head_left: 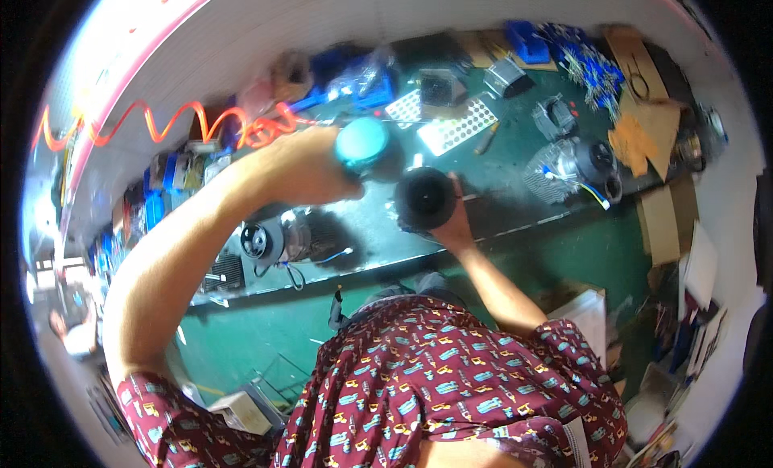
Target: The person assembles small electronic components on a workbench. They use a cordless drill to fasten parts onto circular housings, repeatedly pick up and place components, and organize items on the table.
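Observation:
My left hand (326, 166) is raised over the bench, its fingers wrapped round a tool with a round teal end (361, 142). That tool is seen end-on and blurred, so its exact kind and lower part are hidden. Just right of it, my right hand (457, 226) grips a dark cylindrical part with a round black top (425, 197) from the right side. To the left on the bench lies a motor-like unit (274, 239) with a black round end and loose cables. A similar ribbed unit (576, 172) with wires sits at the right.
An orange coiled hose (173, 122) hangs at the left. Sheets of round dots (457, 127), grey metal housings (507, 77), blue bins (527, 43), a pile of blue-and-white wired parts (592, 70) and cardboard (648, 126) line the green bench. Its front edge (515, 229) runs before me.

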A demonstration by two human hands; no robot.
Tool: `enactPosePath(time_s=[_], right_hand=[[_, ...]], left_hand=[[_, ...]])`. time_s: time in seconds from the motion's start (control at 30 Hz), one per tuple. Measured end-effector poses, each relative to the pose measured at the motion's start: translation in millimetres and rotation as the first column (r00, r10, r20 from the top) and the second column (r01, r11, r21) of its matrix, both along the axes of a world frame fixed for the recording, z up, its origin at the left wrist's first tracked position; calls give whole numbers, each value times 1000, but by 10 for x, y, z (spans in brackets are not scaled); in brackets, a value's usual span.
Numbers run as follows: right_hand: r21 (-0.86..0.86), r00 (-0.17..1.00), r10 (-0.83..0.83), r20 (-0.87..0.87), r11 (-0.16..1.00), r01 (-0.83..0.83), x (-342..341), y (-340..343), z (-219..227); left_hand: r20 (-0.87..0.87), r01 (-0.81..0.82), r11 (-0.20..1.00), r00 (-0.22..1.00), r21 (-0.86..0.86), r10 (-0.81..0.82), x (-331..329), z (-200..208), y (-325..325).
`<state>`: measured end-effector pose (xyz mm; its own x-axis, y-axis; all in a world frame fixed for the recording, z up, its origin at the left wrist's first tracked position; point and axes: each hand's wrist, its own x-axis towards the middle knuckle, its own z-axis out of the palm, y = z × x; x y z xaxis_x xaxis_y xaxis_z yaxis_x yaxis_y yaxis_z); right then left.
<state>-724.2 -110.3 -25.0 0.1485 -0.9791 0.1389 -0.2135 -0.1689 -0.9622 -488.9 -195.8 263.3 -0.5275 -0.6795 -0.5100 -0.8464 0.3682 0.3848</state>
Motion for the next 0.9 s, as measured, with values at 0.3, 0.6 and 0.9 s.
enactPosePath(time_s=[0.3,0.6,0.9], right_hand=[[-45,957,-284,65,957,287,223,89,-350],[-86,947,-274,167,953,291,411,86,-257],[-8,961,-268,69,963,269,425,135,37]], left_hand=[[-139,-34,998,990,-55,26,154,95,128],[-88,-52,997,995,-61,47,193,177,223],[-335,-262,951,922,-166,195,529,217,410]])
